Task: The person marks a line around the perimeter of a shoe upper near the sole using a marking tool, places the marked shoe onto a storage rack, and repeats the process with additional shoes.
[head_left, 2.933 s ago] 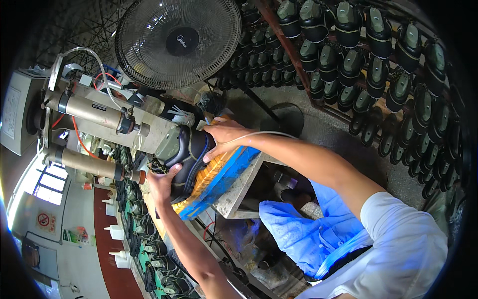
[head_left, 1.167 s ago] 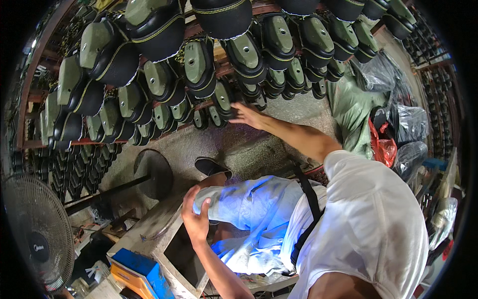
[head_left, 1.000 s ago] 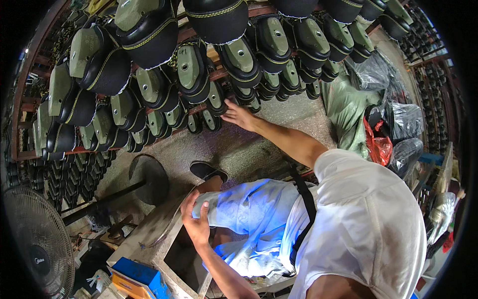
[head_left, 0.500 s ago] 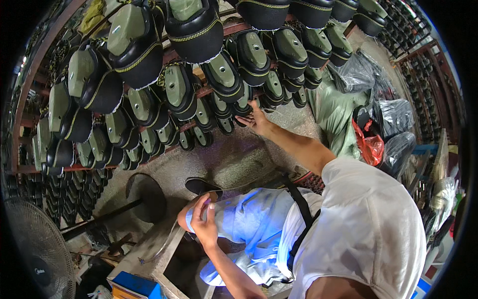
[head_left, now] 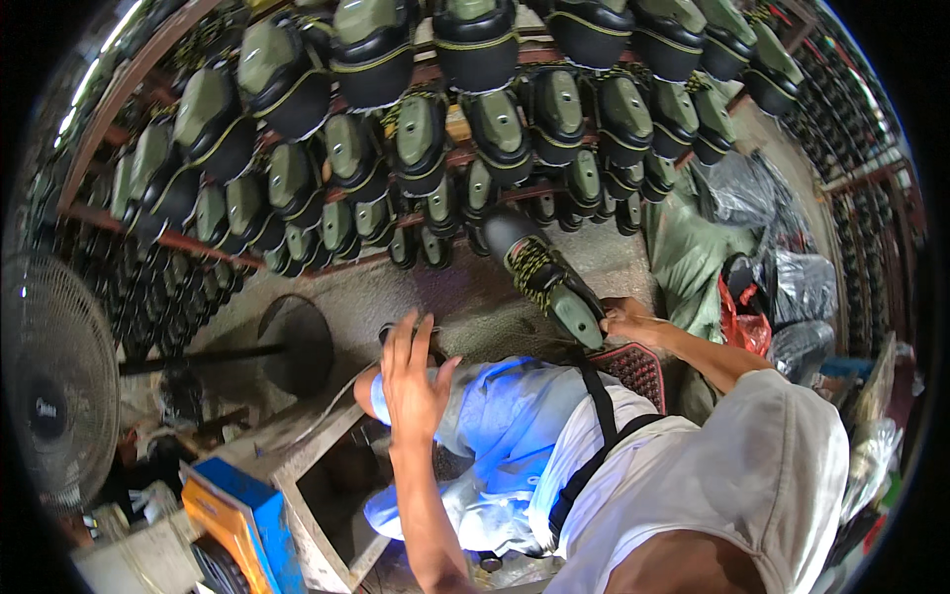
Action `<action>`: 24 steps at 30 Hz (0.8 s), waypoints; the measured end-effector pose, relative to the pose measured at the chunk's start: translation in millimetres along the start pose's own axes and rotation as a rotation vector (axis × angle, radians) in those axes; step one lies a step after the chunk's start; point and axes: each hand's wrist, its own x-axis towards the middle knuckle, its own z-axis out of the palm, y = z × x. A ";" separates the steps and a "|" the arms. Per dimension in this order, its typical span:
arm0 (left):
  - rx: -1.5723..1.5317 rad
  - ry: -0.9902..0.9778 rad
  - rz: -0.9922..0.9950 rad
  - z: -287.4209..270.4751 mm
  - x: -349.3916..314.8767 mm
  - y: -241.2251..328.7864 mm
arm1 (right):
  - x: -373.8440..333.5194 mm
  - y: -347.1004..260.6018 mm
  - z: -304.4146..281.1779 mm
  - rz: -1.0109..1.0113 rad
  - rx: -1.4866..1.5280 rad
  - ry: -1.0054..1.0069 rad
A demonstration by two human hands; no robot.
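A black shoe (head_left: pixel 506 238) on a grey-green shoe last (head_left: pixel 575 315) hangs in the air between the rack and my lap. Its laces (head_left: pixel 534 273) are black and yellow, and its toe points up and left toward the rack. My right hand (head_left: pixel 623 323) grips it at the heel end, by the last; some fingers are hidden behind it. Above my knee, my left hand (head_left: pixel 411 376) is raised with its fingers stretched out and nothing in it. Denim covers my thigh (head_left: pixel 505 401) below.
Several rows of black shoes on green lasts fill a metal rack (head_left: pixel 426 59) ahead. Plastic bags (head_left: pixel 802 287) and green sheeting (head_left: pixel 683 247) lie right. A fan (head_left: pixel 59 396) stands left, near a round black base (head_left: pixel 295 342). A blue and orange box (head_left: pixel 233 515) sits lower left.
My right hand has drawn back from the lower rack toward me and now holds a shoe. My left hand has lifted, its fingers straightening. The view has shifted.
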 end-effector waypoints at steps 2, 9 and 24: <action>0.284 -0.014 0.081 -34.2 13.4 13.5 | 3.8 -27.2 6.3 -0.106 -0.062 -0.076; 1.069 0.208 0.197 -213.7 -75.9 22.4 | 46.2 -290.7 83.6 -0.775 -0.312 -0.747; 1.177 0.768 -1.100 -299.5 -387.7 49.3 | 56.8 -490.0 500.1 -1.422 -0.239 -0.847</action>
